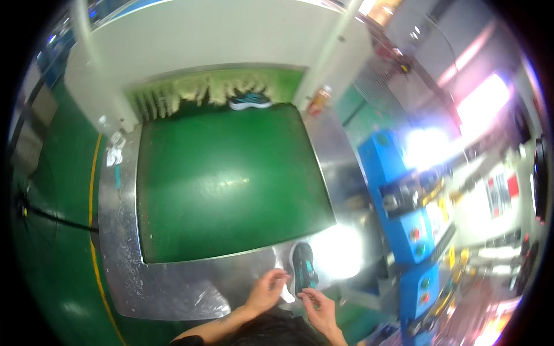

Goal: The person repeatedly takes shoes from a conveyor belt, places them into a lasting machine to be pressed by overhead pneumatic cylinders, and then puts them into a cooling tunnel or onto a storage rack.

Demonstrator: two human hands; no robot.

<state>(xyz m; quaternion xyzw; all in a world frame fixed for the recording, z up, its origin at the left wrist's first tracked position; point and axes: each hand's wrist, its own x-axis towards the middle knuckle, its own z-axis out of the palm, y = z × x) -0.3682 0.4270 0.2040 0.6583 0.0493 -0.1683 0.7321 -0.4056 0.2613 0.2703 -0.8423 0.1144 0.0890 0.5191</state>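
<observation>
A dark sneaker (303,265) with teal patches lies on the near metal ledge. Its lower end points toward me. My left hand (268,290) is just left of the shoe, fingers curled together. A white strip (287,294), perhaps paper, shows at those fingertips; whether they grip it is unclear. At the shoe's near end, my right hand (318,307) has its thumb and fingers closed on the edge. A second dark and teal sneaker (250,100) with a white sole sits at the far end of the green conveyor belt (225,179), by the hanging strip curtain.
Metal ledges (118,230) frame the belt. A clear bottle (108,124), crumpled white paper (114,155) and a teal-handled tool (118,177) are on the left ledge. A reddish bottle (319,101) stands far right. Blue machines (412,233) with buttons line the right.
</observation>
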